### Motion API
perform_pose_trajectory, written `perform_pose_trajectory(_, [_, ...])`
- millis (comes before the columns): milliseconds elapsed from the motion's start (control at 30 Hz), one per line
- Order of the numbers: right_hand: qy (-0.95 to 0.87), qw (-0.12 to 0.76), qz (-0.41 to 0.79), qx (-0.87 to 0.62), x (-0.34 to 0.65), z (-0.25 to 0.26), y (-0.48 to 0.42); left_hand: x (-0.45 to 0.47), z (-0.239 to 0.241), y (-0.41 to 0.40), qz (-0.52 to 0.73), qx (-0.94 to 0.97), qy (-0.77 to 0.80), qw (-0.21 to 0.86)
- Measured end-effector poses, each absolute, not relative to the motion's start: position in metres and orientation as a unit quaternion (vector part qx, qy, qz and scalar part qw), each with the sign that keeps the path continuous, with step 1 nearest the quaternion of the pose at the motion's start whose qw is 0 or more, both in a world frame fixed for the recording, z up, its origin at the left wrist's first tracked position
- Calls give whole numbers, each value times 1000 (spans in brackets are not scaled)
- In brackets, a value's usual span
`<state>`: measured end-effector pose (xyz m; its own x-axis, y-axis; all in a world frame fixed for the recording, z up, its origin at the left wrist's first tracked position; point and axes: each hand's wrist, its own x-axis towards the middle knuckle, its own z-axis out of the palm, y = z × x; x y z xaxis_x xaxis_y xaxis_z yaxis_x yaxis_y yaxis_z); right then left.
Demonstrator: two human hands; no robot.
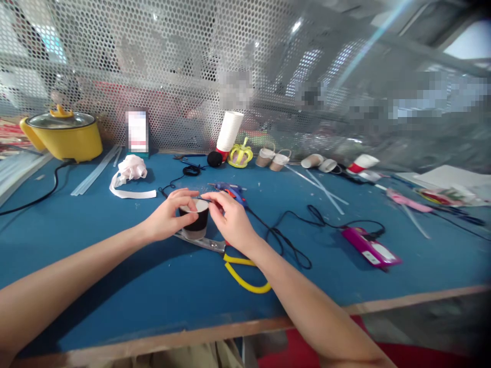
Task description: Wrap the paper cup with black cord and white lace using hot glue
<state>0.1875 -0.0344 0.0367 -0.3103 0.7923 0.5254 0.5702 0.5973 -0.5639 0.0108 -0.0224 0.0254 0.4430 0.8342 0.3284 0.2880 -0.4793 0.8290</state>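
Note:
A small white paper cup [194,234] with a black band [200,223] round its side stands upright in front of me. My left hand [172,214] grips its left side, fingers over the rim and thumb on the band. At the right of the rim, my right hand [230,217] pinches a thin dark strip [203,199], partly hidden by the fingers. Large scissors [247,282] with yellow handles lie by the cup's base, partly under my right forearm. Just behind my right hand rests a blue glue gun [232,189].
A yellow electric pot [74,140], crumpled white ribbon [132,168] and a phone [137,132] are at left. Along the mesh stand stacked cups [229,132], a yellow crocheted crown [240,154] and small handled buckets [265,156]. A purple power strip [370,248] and cables lie right.

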Motion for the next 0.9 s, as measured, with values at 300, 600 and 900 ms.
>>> perform_pose_trajectory(300, [-579, 474, 506, -428, 175, 62, 0, 9, 25, -21, 394, 775, 354, 345])
perform_pose_trajectory(600, [-530, 418, 627, -390, 108, 107, 51, 12, 29, -27, 369, 816, 348, 278])
perform_pose_trajectory(900, [-643, 463, 402, -459, 80, 128, 108, 13, 30, -31, 381, 806, 376, 252])
